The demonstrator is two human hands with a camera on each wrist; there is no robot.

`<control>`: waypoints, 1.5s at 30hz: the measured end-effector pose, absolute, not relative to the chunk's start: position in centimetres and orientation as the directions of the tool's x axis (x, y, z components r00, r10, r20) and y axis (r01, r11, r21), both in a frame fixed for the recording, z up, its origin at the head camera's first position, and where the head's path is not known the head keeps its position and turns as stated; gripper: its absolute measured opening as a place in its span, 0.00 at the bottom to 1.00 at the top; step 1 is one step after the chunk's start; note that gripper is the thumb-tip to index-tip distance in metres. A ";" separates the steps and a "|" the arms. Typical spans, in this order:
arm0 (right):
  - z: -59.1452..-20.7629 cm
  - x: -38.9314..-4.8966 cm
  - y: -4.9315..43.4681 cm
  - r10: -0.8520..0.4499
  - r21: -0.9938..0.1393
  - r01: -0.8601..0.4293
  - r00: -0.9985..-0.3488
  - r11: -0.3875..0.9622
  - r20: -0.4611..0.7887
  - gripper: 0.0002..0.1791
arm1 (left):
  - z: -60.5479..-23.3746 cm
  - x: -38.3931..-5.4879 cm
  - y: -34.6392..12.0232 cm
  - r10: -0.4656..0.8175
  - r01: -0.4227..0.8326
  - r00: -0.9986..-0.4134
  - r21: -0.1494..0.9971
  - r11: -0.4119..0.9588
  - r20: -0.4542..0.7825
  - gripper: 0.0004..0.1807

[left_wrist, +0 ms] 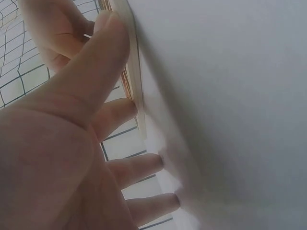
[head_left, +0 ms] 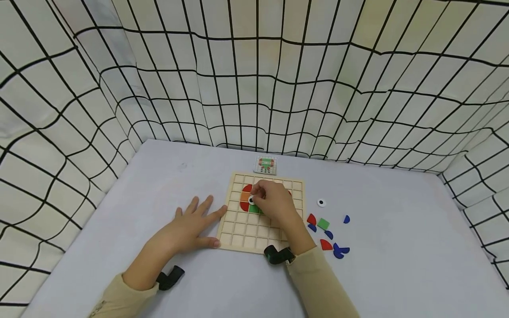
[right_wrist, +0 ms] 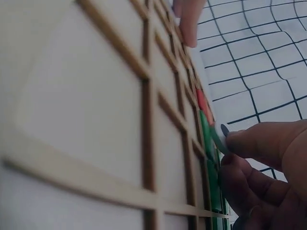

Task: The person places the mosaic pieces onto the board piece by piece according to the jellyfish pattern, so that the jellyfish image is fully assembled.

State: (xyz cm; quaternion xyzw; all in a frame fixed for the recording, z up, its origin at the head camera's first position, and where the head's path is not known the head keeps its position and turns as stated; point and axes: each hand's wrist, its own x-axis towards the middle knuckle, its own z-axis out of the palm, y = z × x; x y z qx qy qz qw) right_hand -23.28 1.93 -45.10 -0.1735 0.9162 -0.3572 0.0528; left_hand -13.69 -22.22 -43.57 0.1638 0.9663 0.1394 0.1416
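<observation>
Nearest, two beige sleeves [head_left: 318,278] are coming in over the near part of the white counter [head_left: 397,243], with black wrist cameras [head_left: 171,277] sitting at the cuffs. The left hand [head_left: 186,232] is lying spread wide and gripping nothing: its thumb is touching the wooden board [head_left: 243,229] by its near left corner, its index fingertip is touching the left edge, and other fingertips are resting on the counter.

Right of the board, away from the counter's right edge, loose pieces are lying: a cluster of blue pieces [head_left: 339,251], two red quarter-rounds [head_left: 326,245], a green square [head_left: 323,224] and more blue half-rounds [head_left: 347,219].

Over the farther half of the board, the right hand [head_left: 274,203] is pinching a white disc [head_left: 251,200] with a black dot between thumb and index finger. Beside and below the disc, red pieces [head_left: 247,188], orange squares [head_left: 245,196] and green pieces [head_left: 253,209] are filling cells. A spare dotted disc [head_left: 321,202] is lying off the board's right edge.

Beyond the board's far edge, near the counter's far edge, a small card [head_left: 265,164] is showing a red and green figure. Farthest, black netting [head_left: 257,75] is hanging before pale sheeting.
</observation>
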 end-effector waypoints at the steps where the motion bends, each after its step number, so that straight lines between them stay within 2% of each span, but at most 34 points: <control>1: -45.1 -23.3 1.9 -0.354 -0.652 -0.284 -0.935 0.703 0.026 0.02 | -43.6 -13.7 -22.2 0.356 0.278 -0.907 0.315 0.907 -0.226 0.48; 5: -45.2 -23.3 1.8 -0.337 -0.606 -0.277 -0.941 0.746 0.015 0.02 | -43.7 -13.7 -22.2 0.351 0.272 -0.907 0.312 0.910 -0.233 0.48; 12: -45.2 -23.4 2.3 -0.302 -0.589 -0.256 -0.953 0.767 0.021 0.02 | -43.7 -13.7 -22.0 0.347 0.271 -0.909 0.306 0.913 -0.231 0.49; 22: -44.5 -23.6 3.1 -0.408 -0.571 -0.299 -0.910 0.765 -0.070 0.11 | -43.7 -13.6 -22.0 0.334 0.252 -0.910 0.311 0.916 -0.245 0.49; 27: -44.4 -23.6 3.1 -0.422 -0.576 -0.296 -0.901 0.762 -0.096 0.13 | -43.8 -13.6 -22.1 0.334 0.253 -0.910 0.311 0.916 -0.245 0.49; 36: -44.7 -23.6 3.6 -0.433 -0.657 -0.302 -0.900 0.691 -0.042 0.11 | -44.1 -13.5 -22.1 0.334 0.251 -0.908 0.311 0.917 -0.252 0.49; 45: -43.0 -24.0 5.3 -0.383 -0.851 -0.259 -0.921 0.457 0.075 0.11 | -43.9 -13.6 -22.1 0.339 0.260 -0.907 0.302 0.917 -0.248 0.49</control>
